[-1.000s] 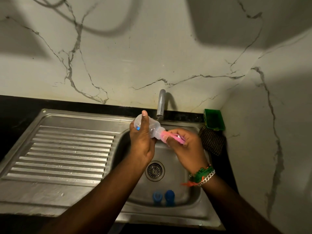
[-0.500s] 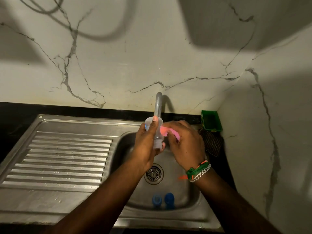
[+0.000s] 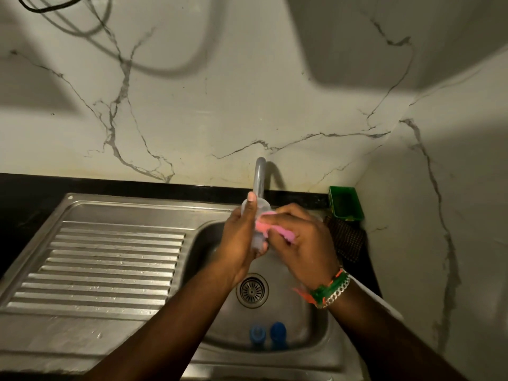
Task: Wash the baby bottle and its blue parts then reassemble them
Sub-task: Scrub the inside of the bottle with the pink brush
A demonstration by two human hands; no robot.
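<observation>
At six o'clock, nearest me, two blue bottle parts (image 3: 268, 332) stand side by side on the floor of the steel sink (image 3: 305, 350), close to its front wall. The left one looks paler and more ring-like, the right one darker and domed; they are near each other, though I cannot tell if they touch. Just beyond them, toward the centre, is the round drain strainer (image 3: 251, 290).

Over the basin, my left hand (image 3: 242, 243) grips the clear baby bottle (image 3: 258, 237), fingers curled round its body, thumb lying along the side up to its wide end at twelve o'clock. The bottle stands nearly upright, narrow end down. My right hand (image 3: 305, 243), at about two o'clock from the drain, pinches a pink sponge (image 3: 275, 229) between curled fingers and thumb, pressing it against the bottle's side. On that wrist sit a green and orange thread band and a silver chain bracelet (image 3: 334, 290).

At nine o'clock lies the ribbed draining board (image 3: 110, 265). Past my hands, at twelve, the tap (image 3: 259, 177) arches up from the black counter edge. At two o'clock a dark checked cloth (image 3: 347, 240) lies by the sink's rim, with a green tray (image 3: 345, 202) behind it in the corner of the veined marble wall (image 3: 192, 105).
</observation>
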